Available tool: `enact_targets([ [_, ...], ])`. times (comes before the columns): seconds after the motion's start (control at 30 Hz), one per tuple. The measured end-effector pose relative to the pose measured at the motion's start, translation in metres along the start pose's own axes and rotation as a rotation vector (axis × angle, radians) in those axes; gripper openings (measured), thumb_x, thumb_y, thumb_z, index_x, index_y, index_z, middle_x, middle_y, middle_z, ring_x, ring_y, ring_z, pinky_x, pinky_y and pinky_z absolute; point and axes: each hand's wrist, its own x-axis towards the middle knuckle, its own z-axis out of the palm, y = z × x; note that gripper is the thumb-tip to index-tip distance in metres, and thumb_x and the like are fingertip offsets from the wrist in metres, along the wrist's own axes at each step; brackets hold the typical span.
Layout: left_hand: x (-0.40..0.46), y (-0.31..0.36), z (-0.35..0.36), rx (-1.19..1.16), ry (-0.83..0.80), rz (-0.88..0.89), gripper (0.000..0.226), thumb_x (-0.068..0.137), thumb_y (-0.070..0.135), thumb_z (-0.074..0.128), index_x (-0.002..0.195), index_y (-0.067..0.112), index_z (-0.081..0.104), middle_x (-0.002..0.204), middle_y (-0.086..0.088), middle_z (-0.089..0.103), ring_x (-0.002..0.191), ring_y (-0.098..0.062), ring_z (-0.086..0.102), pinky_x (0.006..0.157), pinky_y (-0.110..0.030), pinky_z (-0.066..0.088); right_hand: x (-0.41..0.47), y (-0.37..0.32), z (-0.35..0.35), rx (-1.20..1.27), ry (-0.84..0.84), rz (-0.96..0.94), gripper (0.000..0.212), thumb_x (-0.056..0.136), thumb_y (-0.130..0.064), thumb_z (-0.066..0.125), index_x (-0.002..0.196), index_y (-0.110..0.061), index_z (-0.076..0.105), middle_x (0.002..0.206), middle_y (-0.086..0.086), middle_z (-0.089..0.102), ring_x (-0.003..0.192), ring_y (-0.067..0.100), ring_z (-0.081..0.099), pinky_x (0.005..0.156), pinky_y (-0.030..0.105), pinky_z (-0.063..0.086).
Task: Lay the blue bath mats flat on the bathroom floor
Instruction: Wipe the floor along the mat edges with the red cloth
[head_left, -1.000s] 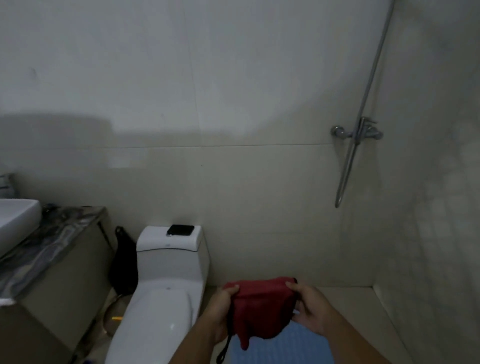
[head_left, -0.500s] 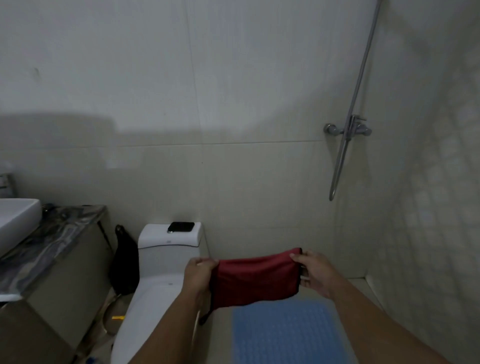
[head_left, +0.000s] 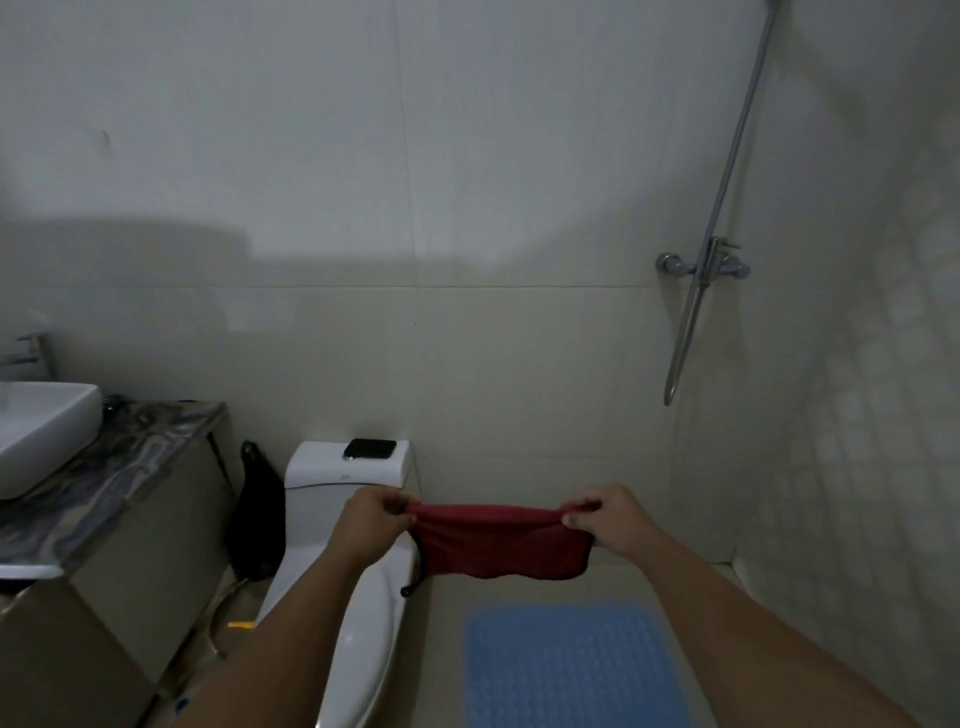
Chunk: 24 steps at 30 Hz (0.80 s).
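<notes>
A blue bath mat (head_left: 574, 667) with a bumpy surface lies flat on the tiled floor, right of the toilet. Above its far end I hold a dark red cloth (head_left: 498, 543) stretched out between both hands. My left hand (head_left: 376, 519) pinches its left top corner and my right hand (head_left: 605, 519) pinches its right top corner. A thin dark cord hangs from the cloth's lower left. The near end of the mat runs out of the bottom of the view.
A white toilet (head_left: 358, 561) stands left of the mat, with a black phone (head_left: 370, 449) on its cistern. A black bag (head_left: 258, 514) hangs beside a marble-topped vanity (head_left: 111, 478) with a white basin (head_left: 41, 431). A shower mixer (head_left: 704, 265) is on the right.
Both hands have moved apart and risen, pulling the bunched red cloth out taut. The view has tilted so more of the blue mat shows.
</notes>
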Motion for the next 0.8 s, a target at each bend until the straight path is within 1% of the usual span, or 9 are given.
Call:
enact_targets([
  [0.03, -0.001, -0.004, -0.004, 0.165, -0.02, 0.044, 0.017, 0.091, 0.013, 0.073, 0.104, 0.022, 0.079, 0.099, 0.007, 0.075, 0.092, -0.007, 0.068, 0.09, -0.029, 0.055, -0.002, 0.0, 0.001, -0.032, -0.004, -0.028, 0.007, 0.081, -0.004, 0.081, 0.088, -0.004, 0.077, 0.084, 0.007, 0.075, 0.075, 0.016, 0.068, 0.079, 0.035, 0.059],
  [0.13, -0.007, -0.009, -0.012, 0.634, 0.009, 0.132, 0.017, 0.101, 0.027, 0.058, 0.11, 0.031, 0.071, 0.107, 0.008, 0.066, 0.093, -0.014, 0.064, 0.076, -0.028, 0.05, -0.005, -0.006, 0.004, -0.062, -0.001, -0.061, 0.018, 0.086, -0.015, 0.079, 0.075, -0.001, 0.074, 0.069, 0.002, 0.069, 0.066, 0.011, 0.063, 0.067, 0.026, 0.052],
  [0.23, -0.005, -0.014, -0.018, 0.742, 0.1, 0.116, 0.015, 0.103, 0.024, 0.048, 0.111, 0.03, 0.059, 0.102, 0.004, 0.067, 0.087, -0.018, 0.064, 0.066, -0.031, 0.046, -0.006, -0.017, 0.011, 0.023, -0.01, -0.066, 0.025, 0.091, -0.018, 0.074, 0.071, -0.005, 0.065, 0.069, 0.005, 0.065, 0.068, 0.014, 0.061, 0.068, 0.025, 0.052],
  [0.3, -0.002, -0.013, -0.022, 0.543, 0.132, 0.006, 0.012, 0.1, 0.019, 0.05, 0.104, 0.026, 0.06, 0.091, 0.0, 0.071, 0.079, -0.02, 0.067, 0.067, -0.034, 0.053, -0.007, -0.028, 0.017, 0.06, -0.021, -0.06, 0.024, 0.095, -0.018, 0.069, 0.074, -0.008, 0.062, 0.072, 0.007, 0.064, 0.068, 0.015, 0.06, 0.066, 0.031, 0.055],
  [0.4, 0.001, -0.002, -0.029, -0.086, 0.177, -0.224, 0.013, 0.095, 0.008, 0.052, 0.093, 0.016, 0.063, 0.074, -0.009, 0.074, 0.067, -0.025, 0.074, 0.072, -0.046, 0.063, -0.011, -0.047, 0.022, 0.191, -0.078, 0.01, 0.019, 0.096, -0.022, 0.066, 0.095, -0.003, 0.072, 0.091, 0.014, 0.073, 0.082, 0.021, 0.068, 0.073, 0.038, 0.06],
  [0.53, 0.0, 0.005, -0.04, -0.486, 0.414, -0.295, 0.016, 0.096, 0.01, 0.051, 0.1, 0.007, 0.065, 0.087, -0.015, 0.074, 0.076, -0.027, 0.076, 0.073, -0.049, 0.065, -0.017, -0.071, 0.02, 0.343, -0.302, 0.096, 0.025, 0.084, -0.012, 0.077, 0.107, -0.004, 0.074, 0.105, 0.013, 0.076, 0.101, 0.025, 0.073, 0.091, 0.043, 0.059],
  [0.63, 0.005, 0.013, -0.05, -0.775, 0.489, -0.274, 0.02, 0.096, 0.021, 0.059, 0.102, 0.004, 0.067, 0.095, -0.017, 0.074, 0.086, -0.027, 0.075, 0.078, -0.049, 0.064, -0.022, -0.095, 0.023, 0.31, -0.39, 0.035, 0.015, 0.085, -0.004, 0.07, 0.098, -0.009, 0.076, 0.101, 0.009, 0.075, 0.104, 0.026, 0.07, 0.095, 0.044, 0.055],
  [0.73, 0.01, 0.034, -0.054, -0.8, 0.373, -0.215, 0.025, 0.089, 0.013, 0.07, 0.113, 0.011, 0.062, 0.103, -0.016, 0.07, 0.091, -0.031, 0.072, 0.076, -0.049, 0.061, -0.028, -0.125, 0.029, 0.259, -0.43, -0.067, 0.03, 0.086, 0.002, 0.056, 0.083, -0.02, 0.075, 0.089, -0.002, 0.072, 0.087, 0.014, 0.065, 0.078, 0.033, 0.053],
  [0.8, 0.009, 0.055, -0.055, -0.706, 0.237, -0.164, 0.028, 0.086, 0.007, 0.076, 0.11, 0.011, 0.063, 0.099, -0.013, 0.071, 0.089, -0.03, 0.071, 0.074, -0.047, 0.06, -0.03, -0.142, 0.034, 0.233, -0.435, -0.152, 0.034, 0.088, 0.004, 0.054, 0.09, -0.021, 0.077, 0.089, -0.003, 0.072, 0.082, 0.011, 0.065, 0.075, 0.029, 0.052],
])
